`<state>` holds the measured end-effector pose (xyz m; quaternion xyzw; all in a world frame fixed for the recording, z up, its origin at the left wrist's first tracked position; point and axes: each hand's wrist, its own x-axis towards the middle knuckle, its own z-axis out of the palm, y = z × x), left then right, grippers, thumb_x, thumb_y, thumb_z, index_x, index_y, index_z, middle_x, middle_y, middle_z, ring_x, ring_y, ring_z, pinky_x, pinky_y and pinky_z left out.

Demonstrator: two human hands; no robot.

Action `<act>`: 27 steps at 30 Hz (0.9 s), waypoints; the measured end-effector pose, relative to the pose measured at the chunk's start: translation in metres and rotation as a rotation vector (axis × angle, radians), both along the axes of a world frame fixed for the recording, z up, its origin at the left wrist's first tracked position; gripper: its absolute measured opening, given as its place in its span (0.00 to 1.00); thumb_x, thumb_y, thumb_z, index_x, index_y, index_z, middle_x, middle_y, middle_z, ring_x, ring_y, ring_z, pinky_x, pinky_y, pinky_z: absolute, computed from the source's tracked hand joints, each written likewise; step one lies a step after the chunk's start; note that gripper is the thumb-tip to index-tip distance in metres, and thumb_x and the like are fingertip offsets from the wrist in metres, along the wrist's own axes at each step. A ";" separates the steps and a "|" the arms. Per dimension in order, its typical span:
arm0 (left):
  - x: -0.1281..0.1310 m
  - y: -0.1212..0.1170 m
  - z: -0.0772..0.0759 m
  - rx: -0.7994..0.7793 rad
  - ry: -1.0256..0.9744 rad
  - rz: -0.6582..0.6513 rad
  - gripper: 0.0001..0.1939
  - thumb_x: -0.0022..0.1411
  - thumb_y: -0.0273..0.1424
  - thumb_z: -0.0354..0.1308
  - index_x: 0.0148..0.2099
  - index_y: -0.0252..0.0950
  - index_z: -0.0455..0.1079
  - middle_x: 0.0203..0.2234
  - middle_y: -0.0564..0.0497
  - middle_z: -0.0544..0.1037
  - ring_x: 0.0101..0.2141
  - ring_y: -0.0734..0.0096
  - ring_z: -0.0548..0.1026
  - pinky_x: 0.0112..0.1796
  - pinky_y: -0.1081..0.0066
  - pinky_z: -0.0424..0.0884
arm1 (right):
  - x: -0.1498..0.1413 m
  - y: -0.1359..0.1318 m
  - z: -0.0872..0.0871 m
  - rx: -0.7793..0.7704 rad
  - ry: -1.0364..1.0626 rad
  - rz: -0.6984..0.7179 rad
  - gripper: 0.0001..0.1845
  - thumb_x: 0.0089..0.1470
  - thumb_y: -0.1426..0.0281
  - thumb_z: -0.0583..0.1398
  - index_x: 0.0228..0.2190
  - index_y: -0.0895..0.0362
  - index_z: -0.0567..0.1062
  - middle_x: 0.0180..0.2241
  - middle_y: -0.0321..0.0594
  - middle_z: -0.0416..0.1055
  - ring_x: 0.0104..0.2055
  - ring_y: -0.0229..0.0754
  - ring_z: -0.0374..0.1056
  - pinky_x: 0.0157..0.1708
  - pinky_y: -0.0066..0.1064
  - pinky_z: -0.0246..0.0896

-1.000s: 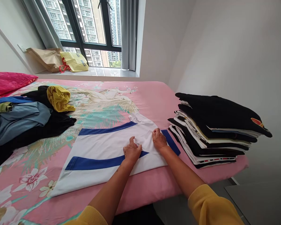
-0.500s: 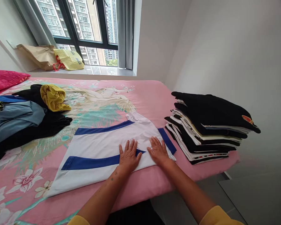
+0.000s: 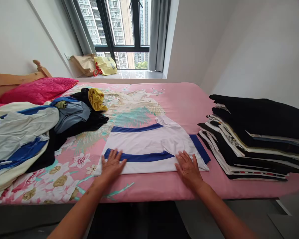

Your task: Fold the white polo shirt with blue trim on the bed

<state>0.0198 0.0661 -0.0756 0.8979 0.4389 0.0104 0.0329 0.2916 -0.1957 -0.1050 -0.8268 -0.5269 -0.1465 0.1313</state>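
Note:
A white shirt with blue stripes (image 3: 149,144) lies folded flat on the pink floral bedsheet (image 3: 179,99), near the bed's front edge. My left hand (image 3: 111,166) rests flat with fingers spread on the shirt's lower left corner. My right hand (image 3: 188,168) lies flat, fingers stretched out, on the shirt's lower right part. Neither hand grips anything.
A tall stack of folded clothes (image 3: 251,136), mostly black and white, sits at the right of the bed. A heap of unfolded garments (image 3: 40,129) with a yellow one (image 3: 96,99) lies at the left, beside a pink pillow (image 3: 37,89). Paper bags (image 3: 94,64) sit on the windowsill.
My hands have slid apart along the shirt's near edge, the left one to the left corner, the right one staying right. The view has shifted left, showing more of the clothes heap.

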 end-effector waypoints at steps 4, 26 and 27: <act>-0.067 0.034 -0.005 0.022 -0.059 0.107 0.29 0.64 0.40 0.42 0.64 0.35 0.54 0.62 0.44 0.58 0.62 0.59 0.54 0.60 0.51 0.46 | -0.007 -0.011 -0.007 0.019 0.018 0.007 0.23 0.60 0.64 0.49 0.54 0.57 0.65 0.58 0.46 0.62 0.62 0.49 0.52 0.62 0.53 0.32; -0.036 0.102 0.043 -0.471 -0.071 0.172 0.15 0.37 0.32 0.60 0.32 0.38 0.69 0.28 0.51 0.76 0.33 0.62 0.73 0.32 0.70 0.65 | -0.047 -0.043 -0.035 0.321 0.020 0.039 0.16 0.55 0.67 0.53 0.46 0.55 0.68 0.49 0.47 0.68 0.54 0.51 0.61 0.57 0.49 0.50; -0.040 0.102 0.043 -0.507 -0.104 0.175 0.14 0.38 0.33 0.61 0.32 0.37 0.68 0.26 0.52 0.75 0.30 0.65 0.72 0.30 0.72 0.64 | -0.047 -0.043 -0.034 0.320 0.021 0.041 0.16 0.55 0.67 0.53 0.46 0.55 0.68 0.49 0.47 0.68 0.54 0.51 0.61 0.57 0.49 0.50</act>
